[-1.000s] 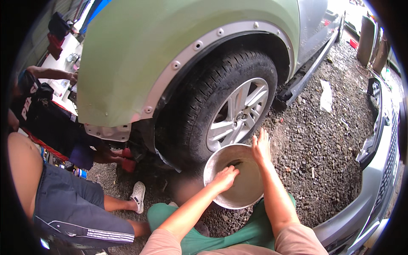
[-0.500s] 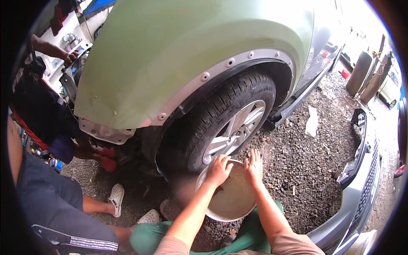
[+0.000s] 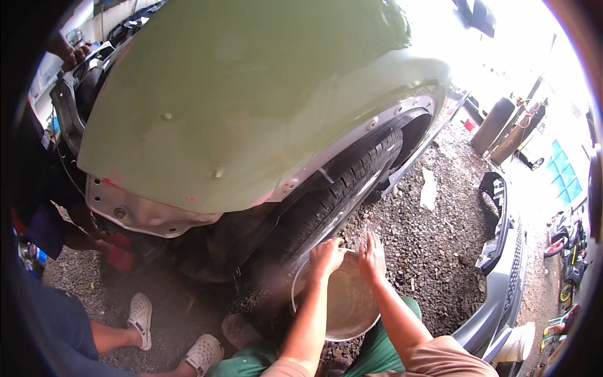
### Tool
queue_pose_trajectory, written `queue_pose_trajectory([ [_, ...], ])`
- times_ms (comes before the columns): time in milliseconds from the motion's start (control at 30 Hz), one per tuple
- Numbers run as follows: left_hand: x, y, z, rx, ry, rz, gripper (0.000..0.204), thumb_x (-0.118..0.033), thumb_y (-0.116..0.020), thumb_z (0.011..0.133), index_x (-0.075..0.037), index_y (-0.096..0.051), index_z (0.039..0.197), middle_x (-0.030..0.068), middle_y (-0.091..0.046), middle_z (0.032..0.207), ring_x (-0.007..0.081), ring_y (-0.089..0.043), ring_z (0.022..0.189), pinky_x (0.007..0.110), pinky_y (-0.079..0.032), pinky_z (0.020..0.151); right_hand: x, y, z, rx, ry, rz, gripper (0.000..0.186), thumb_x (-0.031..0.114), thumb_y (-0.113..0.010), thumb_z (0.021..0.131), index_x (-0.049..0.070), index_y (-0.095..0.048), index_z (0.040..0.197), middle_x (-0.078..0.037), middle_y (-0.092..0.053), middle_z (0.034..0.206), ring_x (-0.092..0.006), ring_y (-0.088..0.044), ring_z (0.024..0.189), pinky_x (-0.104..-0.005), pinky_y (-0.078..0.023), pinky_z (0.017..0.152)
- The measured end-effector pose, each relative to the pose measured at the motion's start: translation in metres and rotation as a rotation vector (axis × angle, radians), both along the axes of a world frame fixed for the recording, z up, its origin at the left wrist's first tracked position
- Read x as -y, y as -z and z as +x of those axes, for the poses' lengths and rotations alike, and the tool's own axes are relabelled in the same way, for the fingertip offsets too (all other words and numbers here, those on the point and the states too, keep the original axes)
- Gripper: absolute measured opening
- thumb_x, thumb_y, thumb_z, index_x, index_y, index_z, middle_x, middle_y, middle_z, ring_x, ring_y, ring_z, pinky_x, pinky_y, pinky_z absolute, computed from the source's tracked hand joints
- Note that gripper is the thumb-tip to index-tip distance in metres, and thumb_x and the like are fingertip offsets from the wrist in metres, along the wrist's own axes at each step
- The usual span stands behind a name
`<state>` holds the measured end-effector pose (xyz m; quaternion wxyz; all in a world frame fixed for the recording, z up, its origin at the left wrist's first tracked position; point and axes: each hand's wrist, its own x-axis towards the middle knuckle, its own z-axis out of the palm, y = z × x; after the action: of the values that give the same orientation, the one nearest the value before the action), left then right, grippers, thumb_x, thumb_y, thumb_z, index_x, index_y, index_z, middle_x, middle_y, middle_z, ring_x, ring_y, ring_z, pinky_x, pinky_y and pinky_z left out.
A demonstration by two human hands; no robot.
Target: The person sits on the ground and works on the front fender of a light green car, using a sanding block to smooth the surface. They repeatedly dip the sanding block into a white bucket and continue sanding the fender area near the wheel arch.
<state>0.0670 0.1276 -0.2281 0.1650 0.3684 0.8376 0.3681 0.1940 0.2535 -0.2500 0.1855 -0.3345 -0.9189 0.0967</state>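
My left hand point(image 3: 327, 256) is over the far left part of a round basin point(image 3: 353, 336), its fingers curled. Whether anything is inside those fingers is hidden. My right hand point(image 3: 372, 256) is at the basin's far right rim, fingers stretched out and close together, palm turned toward the left hand. Cloudy water point(image 3: 348, 305) shows in the basin, which rests between my green-trousered legs. Just beyond the hands stands a car's front wheel point(image 3: 339, 195), under a dull green fender point(image 3: 251, 107) with small dents and a bare strip along the arch.
A detached bumper point(image 3: 502, 270) lies on the gravel point(image 3: 433, 251) at right, a white bucket point(image 3: 518, 342) beside it. Gas cylinders point(image 3: 493, 125) stand at far right. To the left, a person in white clogs point(image 3: 141, 320) is close by; another person's hand point(image 3: 72, 56) is near the car's front.
My view has swung left, bringing more of the fender in. My left hand's fingers have curled in; my right hand remains stretched at the basin's far rim.
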Motion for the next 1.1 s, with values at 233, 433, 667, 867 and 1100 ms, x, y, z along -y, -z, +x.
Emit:
queue_pose_trajectory([
  [233,0.002,-0.004,-0.010,0.093,0.114,0.015,0.033,-0.033,-0.062,0.089,-0.019,-0.067,0.118,0.0109,-0.072,0.110,0.0300,-0.068,0.102,0.044,-0.053,0.088,0.008,-0.007,-0.002,-0.022,-0.010,-0.054,0.050,0.019,-0.053,0.097,-0.003,-0.044,0.141,-0.025,-0.045,0.145,-0.0380,-0.040,0.137,-0.0433,-0.032,0.116],
  [433,0.000,0.001,-0.011,0.129,0.110,-0.014,0.038,-0.038,-0.064,0.088,-0.018,-0.068,0.120,0.0084,-0.071,0.113,0.0275,-0.067,0.105,0.042,-0.051,0.092,0.015,-0.013,-0.005,-0.037,-0.011,-0.055,0.050,0.018,-0.054,0.097,-0.002,-0.043,0.141,-0.024,-0.045,0.146,-0.0373,-0.041,0.137,-0.0430,-0.032,0.116],
  [667,0.005,0.006,-0.009,0.064,0.127,0.046,0.027,-0.027,-0.057,0.091,-0.016,-0.068,0.113,0.0095,-0.072,0.109,0.0308,-0.067,0.105,0.045,-0.052,0.089,0.013,-0.006,-0.002,-0.005,0.013,-0.039,0.050,0.019,-0.053,0.097,0.000,-0.043,0.142,-0.022,-0.045,0.146,-0.0363,-0.042,0.137,-0.0424,-0.034,0.115],
  [867,0.000,0.010,-0.007,0.165,0.063,0.044,0.020,-0.022,-0.057,0.090,-0.017,-0.073,0.102,0.0110,-0.072,0.103,0.0311,-0.068,0.100,0.045,-0.052,0.086,0.011,-0.004,-0.002,0.008,-0.004,-0.031,0.049,0.019,-0.053,0.097,0.000,-0.045,0.141,-0.022,-0.047,0.145,-0.0364,-0.044,0.135,-0.0413,-0.035,0.114],
  [1100,0.001,-0.003,-0.014,0.220,0.090,-0.022,0.021,-0.025,-0.058,0.091,-0.013,-0.072,0.101,0.0139,-0.072,0.101,0.0331,-0.068,0.097,0.044,-0.052,0.083,0.012,-0.003,-0.006,0.002,0.027,-0.035,0.049,0.018,-0.053,0.095,0.000,-0.045,0.140,-0.022,-0.047,0.145,-0.0367,-0.044,0.136,-0.0426,-0.034,0.114],
])
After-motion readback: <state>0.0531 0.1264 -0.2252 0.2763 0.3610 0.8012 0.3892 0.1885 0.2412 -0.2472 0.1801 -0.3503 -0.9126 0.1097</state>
